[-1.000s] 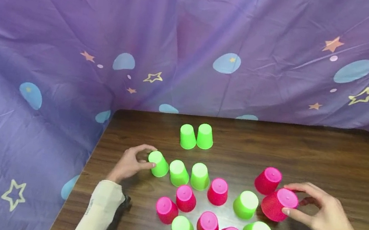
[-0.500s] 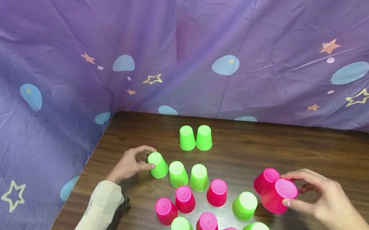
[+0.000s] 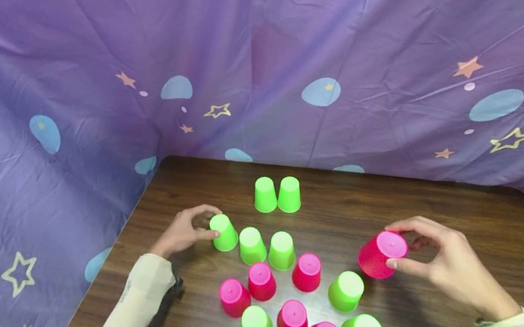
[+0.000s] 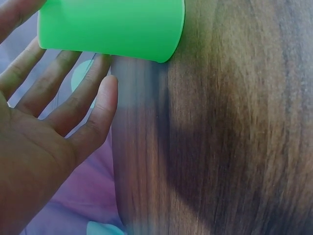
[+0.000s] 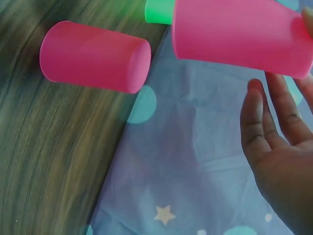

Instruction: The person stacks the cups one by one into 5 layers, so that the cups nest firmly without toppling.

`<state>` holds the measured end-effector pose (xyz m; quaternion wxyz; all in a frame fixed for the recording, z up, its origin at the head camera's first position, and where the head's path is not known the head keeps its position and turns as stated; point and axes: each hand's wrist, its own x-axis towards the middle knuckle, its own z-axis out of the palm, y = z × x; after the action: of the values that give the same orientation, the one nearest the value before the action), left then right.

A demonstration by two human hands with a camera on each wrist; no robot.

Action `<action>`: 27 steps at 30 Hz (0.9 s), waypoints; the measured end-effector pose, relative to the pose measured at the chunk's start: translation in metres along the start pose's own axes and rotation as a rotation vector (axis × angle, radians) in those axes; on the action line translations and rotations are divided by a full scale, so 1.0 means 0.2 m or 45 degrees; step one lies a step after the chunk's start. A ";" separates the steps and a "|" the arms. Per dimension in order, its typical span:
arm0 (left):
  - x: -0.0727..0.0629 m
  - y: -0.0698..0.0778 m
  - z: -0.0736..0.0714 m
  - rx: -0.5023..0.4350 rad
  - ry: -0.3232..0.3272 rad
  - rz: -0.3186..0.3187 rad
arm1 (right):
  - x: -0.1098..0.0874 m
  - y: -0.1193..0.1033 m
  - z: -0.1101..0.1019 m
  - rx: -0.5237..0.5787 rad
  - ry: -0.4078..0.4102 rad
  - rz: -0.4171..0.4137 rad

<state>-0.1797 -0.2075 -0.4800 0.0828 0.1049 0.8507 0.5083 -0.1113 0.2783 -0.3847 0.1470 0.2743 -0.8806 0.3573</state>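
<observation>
In the head view my left hand (image 3: 181, 234) pinches an upside-down green cup (image 3: 225, 234) at the left end of a row. The left wrist view shows that cup's side (image 4: 107, 27) with several fingers below it. My right hand (image 3: 453, 265) holds a pink cup (image 3: 376, 257) upside down between thumb and fingers. In the right wrist view this held cup (image 5: 234, 36) is raised, while a second pink cup (image 5: 93, 58) stands apart from it on the wooden table. From the head camera the held cup hides that second one.
Two green cups (image 3: 277, 195) stand at the back. Two more green cups (image 3: 266, 249) continue the left hand's row. Nearer, pink cups (image 3: 293, 320) and green cups (image 3: 346, 292) stand mixed, all upside down. A purple curtain (image 3: 279, 62) hangs behind the table (image 3: 481, 223).
My right hand has lifted the pink cup and carried it away from me, over the place of the other pink cup, which has gone out of sight behind it. The left hand stays put.
</observation>
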 end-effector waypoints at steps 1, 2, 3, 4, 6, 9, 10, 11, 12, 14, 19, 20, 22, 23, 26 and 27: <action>0.00 0.00 0.00 -0.004 -0.003 0.002 | 0.01 0.00 0.01 0.004 0.003 0.005; 0.00 0.00 0.00 -0.009 -0.006 0.003 | 0.03 0.00 0.02 0.013 0.003 0.013; 0.00 0.00 0.00 -0.012 -0.008 0.004 | 0.04 0.00 0.03 0.014 0.002 0.018; 0.00 0.00 0.00 -0.015 -0.012 0.003 | 0.05 0.01 0.03 0.011 0.006 0.026; 0.00 -0.01 0.00 -0.016 -0.017 -0.001 | 0.07 0.01 0.05 0.013 0.007 0.035; 0.00 -0.01 0.00 0.002 -0.013 -0.013 | 0.09 0.01 0.06 0.011 -0.001 0.039; 0.00 -0.01 0.00 0.006 -0.011 -0.017 | 0.10 0.02 0.07 0.011 -0.005 0.039; 0.00 -0.01 0.00 0.009 -0.009 -0.019 | 0.11 0.02 0.07 0.008 -0.010 0.037; 0.00 0.00 0.00 0.013 -0.007 -0.022 | 0.13 0.02 0.07 0.008 -0.016 0.038; -0.01 0.03 0.00 0.012 -0.011 -0.025 | 0.15 0.03 0.08 0.008 -0.027 0.040; -0.05 0.16 -0.01 0.003 -0.035 -0.006 | 0.20 0.05 0.12 0.049 -0.049 0.087; -0.06 0.18 -0.01 0.000 -0.039 -0.004 | 0.21 0.06 0.12 0.063 -0.052 0.096; -0.06 0.19 -0.01 -0.012 -0.041 0.001 | 0.23 0.07 0.14 0.085 -0.061 0.107; -0.06 0.19 -0.01 -0.015 -0.040 0.000 | 0.24 0.07 0.15 0.103 -0.067 0.121; -0.06 0.18 -0.01 -0.030 -0.037 -0.024 | 0.28 0.08 0.18 0.136 -0.087 0.146; -0.06 0.18 -0.01 -0.033 -0.035 -0.026 | 0.29 0.08 0.18 0.141 -0.095 0.158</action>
<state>-0.1648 -0.1950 -0.4469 0.1011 0.1023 0.8439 0.5169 -0.1693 0.2395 -0.3925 0.0761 0.2400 -0.8798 0.4033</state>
